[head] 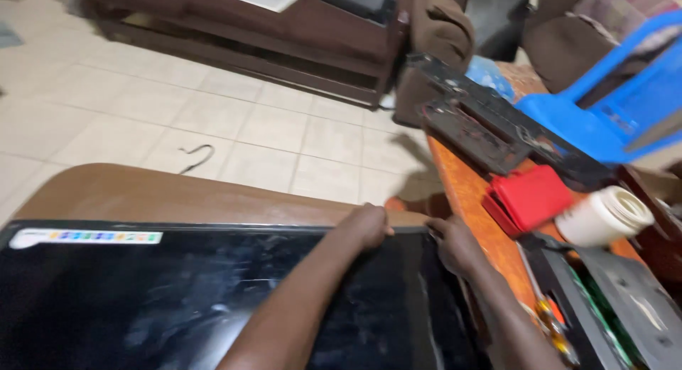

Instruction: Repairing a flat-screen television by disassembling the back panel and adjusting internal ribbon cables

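Head view, left hand (368, 226) and right hand (455, 243), fingers curled gripping flat screen's (177, 299) top edge

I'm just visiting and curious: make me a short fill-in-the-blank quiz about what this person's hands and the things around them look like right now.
1. Both hands, the left hand and the right hand, grip the far edge of a large flat black ____.
2. The folded cloth on the orange table is ____ in colour.
3. Beside the cloth lies a white ____ on its side.
4. The plastic chair at the top right is ____.

Missing words: screen; red; roll; blue
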